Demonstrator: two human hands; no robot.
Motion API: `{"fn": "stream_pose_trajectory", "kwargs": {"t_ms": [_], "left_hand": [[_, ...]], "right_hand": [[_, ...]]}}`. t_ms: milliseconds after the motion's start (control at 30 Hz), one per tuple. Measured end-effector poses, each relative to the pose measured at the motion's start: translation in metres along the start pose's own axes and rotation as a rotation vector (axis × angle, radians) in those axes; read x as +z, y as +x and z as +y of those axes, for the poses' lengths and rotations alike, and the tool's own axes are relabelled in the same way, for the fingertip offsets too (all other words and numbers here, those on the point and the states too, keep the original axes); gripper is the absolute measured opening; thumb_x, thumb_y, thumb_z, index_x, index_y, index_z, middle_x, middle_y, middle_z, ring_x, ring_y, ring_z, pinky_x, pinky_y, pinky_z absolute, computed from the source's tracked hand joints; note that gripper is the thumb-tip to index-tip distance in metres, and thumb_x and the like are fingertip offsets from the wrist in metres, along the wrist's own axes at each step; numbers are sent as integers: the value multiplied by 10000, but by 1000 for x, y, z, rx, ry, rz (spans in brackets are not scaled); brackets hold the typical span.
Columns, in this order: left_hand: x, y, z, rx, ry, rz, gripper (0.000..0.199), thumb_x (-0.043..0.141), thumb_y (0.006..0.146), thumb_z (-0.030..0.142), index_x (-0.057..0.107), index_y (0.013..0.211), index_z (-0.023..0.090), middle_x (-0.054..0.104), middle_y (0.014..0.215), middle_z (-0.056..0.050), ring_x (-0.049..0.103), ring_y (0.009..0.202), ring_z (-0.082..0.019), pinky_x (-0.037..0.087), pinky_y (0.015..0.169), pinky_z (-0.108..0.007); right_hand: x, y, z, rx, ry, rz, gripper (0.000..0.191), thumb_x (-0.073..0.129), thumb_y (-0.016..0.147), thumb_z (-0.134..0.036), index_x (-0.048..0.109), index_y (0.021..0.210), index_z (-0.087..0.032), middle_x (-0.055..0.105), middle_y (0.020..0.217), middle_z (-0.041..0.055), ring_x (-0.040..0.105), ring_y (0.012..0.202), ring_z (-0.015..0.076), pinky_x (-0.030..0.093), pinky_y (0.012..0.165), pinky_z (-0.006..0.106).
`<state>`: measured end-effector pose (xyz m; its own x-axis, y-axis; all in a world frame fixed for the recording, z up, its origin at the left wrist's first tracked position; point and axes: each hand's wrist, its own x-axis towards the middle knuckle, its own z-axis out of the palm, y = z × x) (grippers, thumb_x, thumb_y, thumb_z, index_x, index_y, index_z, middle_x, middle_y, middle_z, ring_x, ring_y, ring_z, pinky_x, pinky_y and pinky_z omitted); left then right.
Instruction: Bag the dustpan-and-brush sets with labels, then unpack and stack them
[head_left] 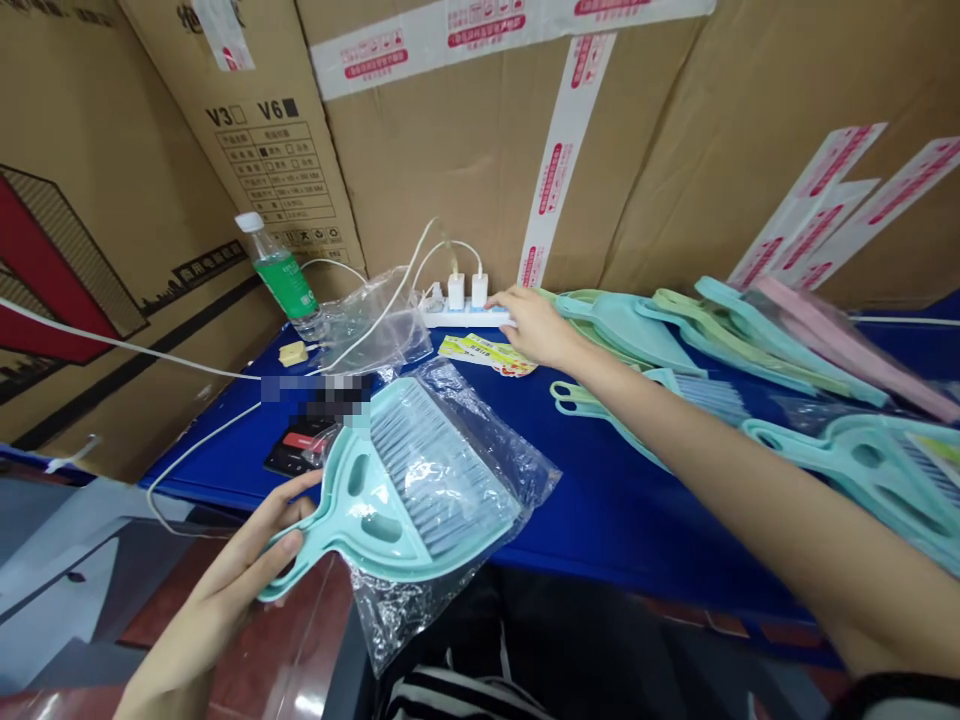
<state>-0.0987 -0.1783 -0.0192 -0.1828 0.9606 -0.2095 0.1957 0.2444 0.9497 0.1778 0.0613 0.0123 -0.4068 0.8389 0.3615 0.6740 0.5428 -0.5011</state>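
Observation:
My left hand (262,545) grips the handle of a mint-green dustpan (382,545), which has a matching brush (442,465) nested in it. A clear plastic bag (386,615) surrounds their wide end. Across the table, my right hand (534,322) is stretched out, fingers apart and with nothing visible in them. Its fingertips are at the white power strip (450,318); whether they touch it I cannot tell. Just below that hand lie several yellow-green printed cards (487,352). To its right, more dustpans (630,325) in blue, green and pink are piled up.
A water bottle (281,275) with a green label stands at the back left. Crumpled clear plastic (375,335) and white cables lie near two plugged-in chargers (456,290). A dark phone-like object (289,455) is left of the dustpan. Large cardboard boxes (465,160) wall off the back.

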Motion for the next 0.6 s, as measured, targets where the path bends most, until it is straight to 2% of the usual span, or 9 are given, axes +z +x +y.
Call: {"fn": "stream_pose_trajectory", "kwargs": {"t_ms": [67, 100, 133, 200, 300, 367, 467, 533, 600], "left_hand": [[2, 5, 0, 31, 1, 13, 589, 640, 820, 553, 546, 1319, 256, 610, 839, -36, 468, 601, -131, 437, 535, -216], [3, 8, 1, 46, 2, 20, 576, 649, 812, 552, 566, 1296, 251, 621, 867, -46, 506, 650, -149, 449, 563, -221], [5, 11, 3, 58, 3, 19, 573, 656, 805, 555, 577, 1281, 246, 627, 887, -52, 528, 688, -163, 447, 569, -220], [10, 17, 7, 76, 3, -16, 590, 656, 805, 562, 568, 1289, 237, 624, 878, -49, 525, 670, -156, 404, 520, -209], [18, 31, 15, 124, -5, -111, 573, 645, 833, 538, 545, 1305, 229, 599, 822, -24, 485, 603, -121, 372, 504, -203], [22, 43, 21, 179, 1, -205, 527, 648, 847, 520, 562, 1278, 229, 585, 812, -13, 504, 625, -118, 404, 553, -206], [30, 65, 35, 227, 34, -384, 518, 643, 853, 524, 565, 1267, 223, 570, 765, 5, 508, 564, -103, 399, 521, -207], [38, 79, 49, 209, 49, -491, 581, 631, 835, 584, 554, 1261, 196, 593, 748, -1, 523, 498, -104, 374, 466, -211], [49, 92, 63, 153, 67, -567, 657, 583, 795, 702, 584, 1168, 162, 633, 743, -27, 576, 501, -138, 393, 463, -226]], "right_hand": [[-9, -23, -15, -46, 38, 2, 239, 506, 823, -84, 599, 1016, -190, 613, 984, 77, 602, 832, 195, 490, 797, 380], [-14, -37, -21, -64, 63, -24, 191, 503, 864, -144, 595, 1023, -196, 621, 919, 54, 603, 756, 175, 504, 717, 348], [-17, -52, -26, -81, 113, -81, 161, 488, 906, -216, 586, 1032, -196, 621, 838, 30, 598, 682, 156, 505, 643, 318], [-20, -78, -30, -63, 344, -291, 185, 483, 923, -288, 550, 1056, -177, 593, 742, 0, 583, 600, 139, 491, 560, 291], [-17, -103, -21, 70, 609, -476, 265, 504, 917, -362, 495, 1106, -176, 560, 706, -33, 557, 543, 122, 466, 484, 263], [-14, -108, -11, 153, 750, -505, 325, 540, 905, -426, 492, 1116, -183, 574, 715, -36, 559, 543, 117, 473, 495, 260], [-14, -110, 4, 222, 888, -486, 419, 655, 836, -498, 529, 1091, -190, 662, 860, 24, 644, 712, 155, 529, 637, 304], [-16, -111, 12, 239, 933, -477, 481, 700, 802, -524, 538, 1109, -191, 687, 980, 66, 669, 833, 193, 545, 717, 344], [-19, -114, 17, 232, 935, -470, 510, 701, 807, -535, 526, 1143, -192, 695, 1009, 77, 676, 852, 202, 551, 740, 363]]}}
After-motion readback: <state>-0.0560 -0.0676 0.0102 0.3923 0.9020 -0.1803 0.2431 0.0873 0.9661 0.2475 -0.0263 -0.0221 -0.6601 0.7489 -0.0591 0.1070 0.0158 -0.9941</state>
